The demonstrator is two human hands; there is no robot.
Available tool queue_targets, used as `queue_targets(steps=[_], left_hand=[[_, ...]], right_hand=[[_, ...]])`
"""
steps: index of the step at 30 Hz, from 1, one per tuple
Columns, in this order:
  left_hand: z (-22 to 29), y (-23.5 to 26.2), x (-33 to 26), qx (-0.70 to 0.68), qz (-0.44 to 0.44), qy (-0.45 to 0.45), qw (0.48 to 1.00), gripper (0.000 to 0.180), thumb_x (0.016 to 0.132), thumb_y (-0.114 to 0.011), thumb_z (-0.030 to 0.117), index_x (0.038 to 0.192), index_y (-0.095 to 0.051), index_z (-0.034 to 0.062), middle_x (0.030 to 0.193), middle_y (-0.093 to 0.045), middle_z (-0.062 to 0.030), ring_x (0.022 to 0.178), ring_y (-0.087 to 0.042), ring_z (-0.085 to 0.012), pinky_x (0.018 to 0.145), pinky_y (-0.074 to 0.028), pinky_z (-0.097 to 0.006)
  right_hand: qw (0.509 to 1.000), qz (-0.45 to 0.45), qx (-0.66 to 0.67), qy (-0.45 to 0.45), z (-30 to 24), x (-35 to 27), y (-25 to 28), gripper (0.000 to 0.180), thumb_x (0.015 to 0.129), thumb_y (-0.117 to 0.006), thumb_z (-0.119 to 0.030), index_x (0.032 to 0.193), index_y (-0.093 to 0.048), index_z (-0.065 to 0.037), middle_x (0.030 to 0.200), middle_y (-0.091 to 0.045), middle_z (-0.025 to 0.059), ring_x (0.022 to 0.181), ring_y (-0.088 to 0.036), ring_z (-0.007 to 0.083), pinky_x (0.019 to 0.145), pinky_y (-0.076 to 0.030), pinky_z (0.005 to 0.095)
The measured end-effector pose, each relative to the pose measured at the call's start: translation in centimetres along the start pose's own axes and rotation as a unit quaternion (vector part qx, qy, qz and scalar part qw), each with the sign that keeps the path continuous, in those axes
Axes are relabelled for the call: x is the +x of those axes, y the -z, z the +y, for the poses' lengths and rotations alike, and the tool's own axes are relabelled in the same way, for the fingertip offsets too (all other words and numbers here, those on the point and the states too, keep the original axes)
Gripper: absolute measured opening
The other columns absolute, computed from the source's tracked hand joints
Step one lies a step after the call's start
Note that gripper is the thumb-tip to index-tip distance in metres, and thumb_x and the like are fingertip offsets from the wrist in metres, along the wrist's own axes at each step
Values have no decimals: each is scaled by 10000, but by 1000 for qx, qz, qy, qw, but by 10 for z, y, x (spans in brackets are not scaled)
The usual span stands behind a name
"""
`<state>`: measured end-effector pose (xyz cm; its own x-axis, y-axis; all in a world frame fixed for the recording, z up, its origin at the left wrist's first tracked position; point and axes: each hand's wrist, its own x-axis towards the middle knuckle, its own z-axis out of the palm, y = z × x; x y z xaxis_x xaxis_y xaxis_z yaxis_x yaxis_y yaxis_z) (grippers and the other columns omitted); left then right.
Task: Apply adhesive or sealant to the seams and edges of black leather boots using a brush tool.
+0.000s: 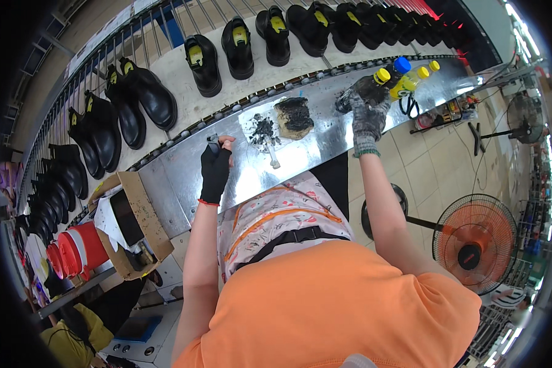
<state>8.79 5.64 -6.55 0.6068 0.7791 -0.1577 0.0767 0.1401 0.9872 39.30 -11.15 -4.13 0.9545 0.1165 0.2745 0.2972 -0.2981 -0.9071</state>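
the right hand [368, 119], in a grey knit glove with a green cuff, is stretched out to the far right of the metal counter [325, 144] and rests on a dark crumpled rag [356, 97] that lies at the foot of a cluster of bottles. its fingers [363, 105] are curled down over the rag and appear to press on it; whether they actually pinch it cannot be told from this view. the rag lies directly under and just beyond the fingertips, away from the body, touching or nearly touching the blue-capped bottle [397, 69]; two yellow-capped bottles [405, 86] stand just beside it to the right.

the left hand [216, 168], in a black fingerless glove, is at the near left of the counter, well apart from the rag. its fingers [226, 144] are pressed together around a small grey metal object [213, 145], held upright; its exact kind cannot be told.

between the two hands lie a blackened sponge block [293, 118], a heap of dark scraps [262, 130], and a pale-handled small tool [272, 156] whose long axis runs toward the body. the right hand is plainly nearer to rag and bottles; the left is nearer to the tool and scraps.

beyond the counter, black boots [147, 92] stand in a row on the conveyor [184, 76].
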Motion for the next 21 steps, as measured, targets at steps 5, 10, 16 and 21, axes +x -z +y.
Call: queue_targets(steps=[5,10,16,21], left_hand=[[10,-5,-1,-18,-16,-26,999,225,934,-505,226,1038,-618,62,622,-508,33,577,-490,-56,565,-426,-225],[23,16,-10,-51,-10,-45,998,243,936,-495,206,1071,-600,33,646,-532,13,610,-508,-61,601,-427,-225],[72,9,-11,-46,-18,-79,996,360,931,-490,213,1243,-505,35,975,-617,-82,788,-579,-116,713,-444,-241],[117,-17,-9,-98,-179,-185,961,533,887,-561,296,1335,-415,45,1192,-559,-119,789,-567,-117,696,-450,-240]], right_hand=[[999,2,-20,31,-2,11,-22,687,723,-699,-136,1294,-348,13,1065,-577,136,916,-604,228,829,-478,306],[999,-28,-24,1,3,33,-27,463,737,-715,-139,1136,-505,-34,993,-609,71,863,-604,185,767,-501,308],[871,-400,283,31,-45,-11,-21,162,795,-610,-66,957,-595,-62,882,-638,30,784,-622,135,675,-517,253],[767,-522,-5,374,-120,-66,-24,809,591,-818,-291,1246,-439,-4,1098,-588,117,1032,-569,253,920,-444,339]])
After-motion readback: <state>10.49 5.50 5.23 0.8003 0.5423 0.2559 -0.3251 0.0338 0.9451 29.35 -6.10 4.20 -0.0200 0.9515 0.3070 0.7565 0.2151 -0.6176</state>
